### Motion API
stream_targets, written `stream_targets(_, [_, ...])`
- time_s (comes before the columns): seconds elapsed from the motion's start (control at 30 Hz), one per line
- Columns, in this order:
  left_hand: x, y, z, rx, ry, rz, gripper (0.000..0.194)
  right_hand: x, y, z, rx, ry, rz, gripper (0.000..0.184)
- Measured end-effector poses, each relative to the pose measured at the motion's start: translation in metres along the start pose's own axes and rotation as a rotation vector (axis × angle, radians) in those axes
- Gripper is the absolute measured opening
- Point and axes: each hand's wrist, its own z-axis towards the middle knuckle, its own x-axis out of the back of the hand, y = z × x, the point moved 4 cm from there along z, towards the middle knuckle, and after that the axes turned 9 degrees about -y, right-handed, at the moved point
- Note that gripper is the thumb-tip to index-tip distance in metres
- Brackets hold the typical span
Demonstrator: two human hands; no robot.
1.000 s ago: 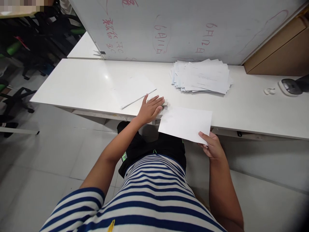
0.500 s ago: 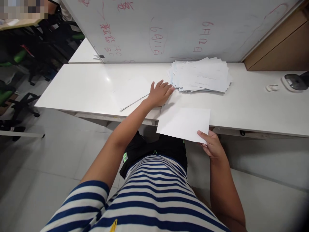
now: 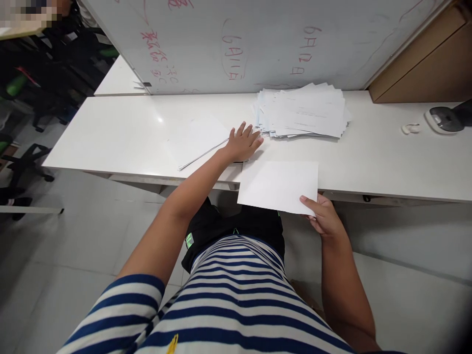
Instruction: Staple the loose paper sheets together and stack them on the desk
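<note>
Along the near edge of the white worktop (image 3: 368,157), right in front of someone in a striped shirt (image 3: 236,300), a blank white paper (image 3: 278,184) lies partly over the edge, its lower part jutting out towards the lap. The right hand (image 3: 322,214) is clamped on the lower right corner of it, thumb on top and fingers underneath; whether it is one sheet or several, I can't tell from where I stand. The left hand (image 3: 244,143) is palm down with its fingers spread apart, just beyond the paper's upper left corner, and a dark sliver of something (image 3: 239,162) shows beneath it, mostly hidden. To the left of that hand lie some thin white sheets (image 3: 206,135), set at a slant, with the forearm crossing in front of one end. Further back, an untidy pile of printed papers (image 3: 306,113) sits near the foot of a whiteboard (image 3: 273,49) with red handwriting. Over on the right are a small white object (image 3: 410,129), a black-and-white device (image 3: 444,119) and, behind them, a brown box (image 3: 424,64).
</note>
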Motion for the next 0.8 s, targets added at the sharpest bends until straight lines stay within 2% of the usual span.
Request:
stream_targets(0.23, [0.004,0.003,-0.004,-0.066,0.015,0.035,0.067,0.0,0.001,0.0,0.009,-0.023,0.04,0.045])
stream_targets(0.47, [0.003,0.007,-0.008,-0.056,0.01,0.017,0.063,-0.001,0.007,0.001,0.006,-0.03,0.047,0.044])
stream_targets(0.7, [0.008,0.017,-0.013,-0.009,-0.117,0.092,0.063,0.004,0.011,0.003,0.005,-0.057,0.043,0.042])
stream_targets(0.8, [0.008,0.018,-0.013,-0.02,-0.115,0.093,0.063,0.006,0.011,0.002,0.007,-0.055,0.062,0.04])
